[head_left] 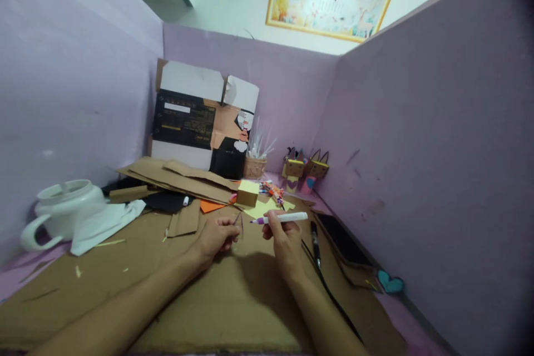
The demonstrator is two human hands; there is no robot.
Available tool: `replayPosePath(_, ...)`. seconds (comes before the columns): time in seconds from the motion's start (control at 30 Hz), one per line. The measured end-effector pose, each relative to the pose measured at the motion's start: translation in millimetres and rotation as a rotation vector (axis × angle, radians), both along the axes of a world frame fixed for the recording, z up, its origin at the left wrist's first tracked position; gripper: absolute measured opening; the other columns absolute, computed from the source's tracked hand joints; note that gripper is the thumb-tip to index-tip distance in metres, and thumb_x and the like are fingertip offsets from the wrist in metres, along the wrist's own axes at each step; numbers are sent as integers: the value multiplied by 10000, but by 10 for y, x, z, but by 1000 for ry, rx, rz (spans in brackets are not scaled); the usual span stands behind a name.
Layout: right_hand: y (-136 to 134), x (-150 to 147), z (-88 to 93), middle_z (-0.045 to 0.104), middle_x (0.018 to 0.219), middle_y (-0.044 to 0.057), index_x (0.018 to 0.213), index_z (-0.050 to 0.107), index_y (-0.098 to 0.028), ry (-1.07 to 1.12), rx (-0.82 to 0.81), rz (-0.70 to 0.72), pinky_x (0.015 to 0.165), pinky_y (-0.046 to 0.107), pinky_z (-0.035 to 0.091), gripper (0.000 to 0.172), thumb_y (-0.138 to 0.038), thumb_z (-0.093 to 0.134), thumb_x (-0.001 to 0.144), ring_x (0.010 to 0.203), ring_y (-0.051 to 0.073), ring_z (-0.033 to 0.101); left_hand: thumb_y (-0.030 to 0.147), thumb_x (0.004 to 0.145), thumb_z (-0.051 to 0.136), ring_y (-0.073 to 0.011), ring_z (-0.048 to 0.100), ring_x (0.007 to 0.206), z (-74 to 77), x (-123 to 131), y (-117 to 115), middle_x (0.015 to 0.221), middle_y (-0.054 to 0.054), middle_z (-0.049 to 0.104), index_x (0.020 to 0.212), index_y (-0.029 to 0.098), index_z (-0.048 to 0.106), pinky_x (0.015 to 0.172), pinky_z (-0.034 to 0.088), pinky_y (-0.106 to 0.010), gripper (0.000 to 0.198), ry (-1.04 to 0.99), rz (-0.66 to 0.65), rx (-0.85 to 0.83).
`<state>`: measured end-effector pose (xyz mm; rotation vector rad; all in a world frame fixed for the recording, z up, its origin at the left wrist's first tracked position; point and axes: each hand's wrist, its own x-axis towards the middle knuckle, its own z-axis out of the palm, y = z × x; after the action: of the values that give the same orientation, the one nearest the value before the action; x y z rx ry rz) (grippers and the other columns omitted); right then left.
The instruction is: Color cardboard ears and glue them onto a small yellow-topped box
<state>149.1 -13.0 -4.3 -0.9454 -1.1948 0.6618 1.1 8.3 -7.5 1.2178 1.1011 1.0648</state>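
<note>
My right hand [286, 239] grips a white marker [287, 217] whose purple tip points left. Closed in a pinch, my left hand [219, 235] holds a small cardboard triangle [239, 225] with purple along its edge, just left of the marker tip. Tip and triangle look slightly apart. Both hands are over a large cardboard sheet [187, 311] that covers the table. Behind them sits a small yellow-topped cardboard box [247, 193]. A black pen [315, 242] lies to the right of my right hand.
At left stand a white teapot [69, 208] and a crumpled tissue [106, 225]. Cardboard pieces [183, 178] lie behind, before an unfolded carton [186, 117]. Figures with pointed ears [294, 169] stand back right. A phone [344, 238] and a teal heart [391, 282] lie by the right wall.
</note>
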Motion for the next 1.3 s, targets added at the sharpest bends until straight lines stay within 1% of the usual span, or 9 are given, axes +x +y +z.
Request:
replayPosePath(0.13,73,-30,-8,515,504,-20,666,582,-146,1,20,-8,454,224,378,300,-417,546,790,462,113,476,266,543,569,-35,334,288,-21,-2,-12,398,46,492,512,150,491,321,170,-167,143,37,16,26)
replayPosePath(0.27,264,-82,41,514,469,-16,583,555,-149,58,-21,24,424,225,374,330,-433,568,751,423,111,473,256,536,560,-39,336,281,-47,-9,3,393,48,495,508,157,486,312,169,-169,128,37,14,34)
replayPosePath(0.43,455,-133,120,508,444,-27,588,546,-156,312,-120,100,365,219,369,307,-445,615,665,361,98,445,250,536,556,-40,332,278,-72,-20,16,381,50,483,495,162,476,306,160,-168,126,26,26,48)
replayPosePath(0.53,466,-84,85,497,426,-39,575,528,-165,394,-153,78,342,213,359,293,-436,618,643,332,88,427,254,533,562,-34,324,277,-77,-21,18,393,44,494,492,159,473,306,163,-167,136,10,-1,54)
replayPosePath(0.7,441,38,-10,463,383,-52,524,516,-164,352,-88,-12,344,206,310,291,-403,609,662,324,82,397,261,524,562,-31,321,271,-69,-13,26,394,46,495,501,157,475,304,169,-163,138,9,-30,47)
replayPosePath(0.83,370,14,0,459,382,-45,516,533,-160,152,7,21,394,218,323,320,-393,563,733,362,95,418,274,540,578,-31,334,279,-54,-7,18,406,44,501,506,151,481,313,164,-160,161,37,-29,50)
replayPosePath(0.93,303,-18,34,459,398,-44,536,536,-163,29,54,3,422,220,336,341,-396,507,783,388,101,432,277,544,582,-33,341,286,-50,-7,14,414,42,502,512,148,494,320,158,-163,159,60,-33,42)
replayPosePath(1.03,273,-22,51,455,400,-43,520,513,-170,11,52,-18,424,219,336,351,-394,492,789,393,101,427,278,530,586,-33,331,286,-55,-7,21,405,43,497,507,151,489,323,156,-167,161,53,-38,32)
replayPosePath(1.3,251,-62,36,455,419,-52,574,518,-165,-3,48,49,418,208,333,300,-383,529,779,388,90,421,274,520,585,-34,331,285,-52,-3,16,400,43,499,521,149,513,323,174,-167,145,45,-37,18)
